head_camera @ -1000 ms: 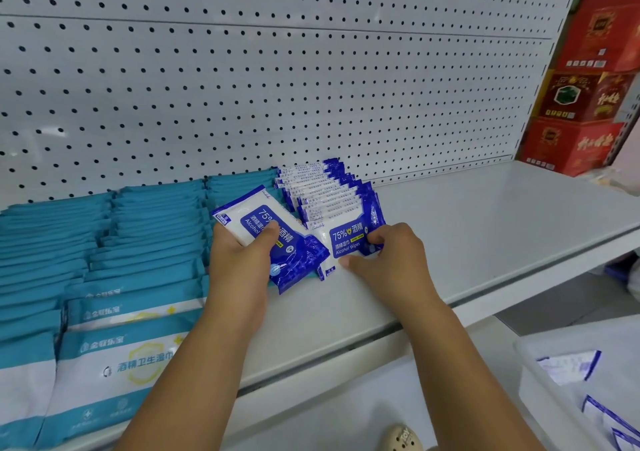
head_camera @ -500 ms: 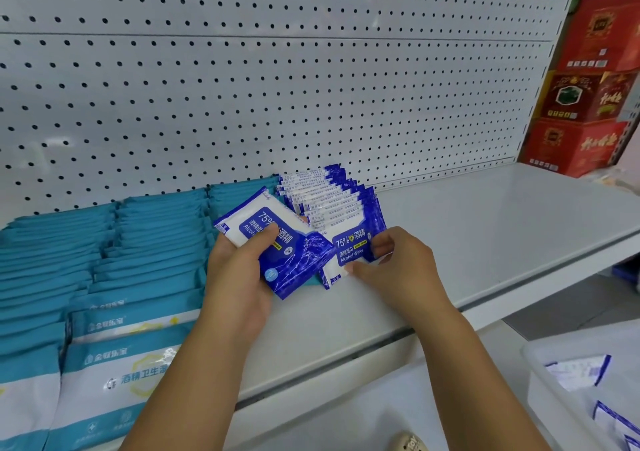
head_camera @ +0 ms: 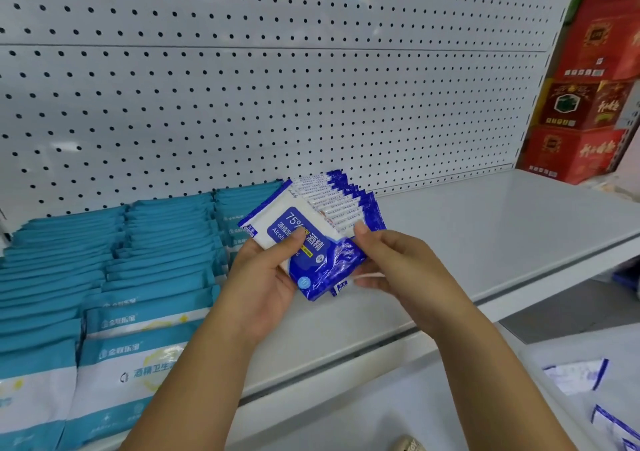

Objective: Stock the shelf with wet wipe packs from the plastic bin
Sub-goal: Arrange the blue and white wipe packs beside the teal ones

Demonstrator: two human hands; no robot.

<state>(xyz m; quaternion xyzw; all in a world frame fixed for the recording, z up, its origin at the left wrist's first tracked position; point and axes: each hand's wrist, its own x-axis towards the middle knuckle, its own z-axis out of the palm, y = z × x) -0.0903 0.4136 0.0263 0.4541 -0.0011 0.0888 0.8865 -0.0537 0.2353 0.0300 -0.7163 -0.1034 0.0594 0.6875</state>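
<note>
Two hands are at work over the white shelf (head_camera: 485, 235), and both are curled on blue-and-white packs. Your left hand (head_camera: 263, 284) grips one wet wipe pack (head_camera: 311, 242) from below, thumb pressed across its printed face and fingers hidden behind it. You hold it tilted, its white end up and to the left, above the shelf and about midway between the back and front edges.

Just behind it, a row of matching packs (head_camera: 343, 197) stands on edge and runs back to the pegboard panel (head_camera: 277, 104). Your right hand (head_camera: 405, 270) has its thumb on top and its fingers curled underneath, and it seems to pinch the front pack (head_camera: 341, 287) of that row. Only a white strip and a lower corner of it show past the pack in your left hand. The fingers are blurred, so the hold itself is not sharp.

Many teal packs (head_camera: 156, 242) fill the left part of the shelf in overlapping rows from back to front edge. The right part of the shelf is bare white.

Below the shelf's front edge, at the lower right, the plastic bin (head_camera: 540, 367) holds a few more loose packs (head_camera: 575, 376). Red boxes (head_camera: 588, 104) are stacked beyond the shelf's right end.
</note>
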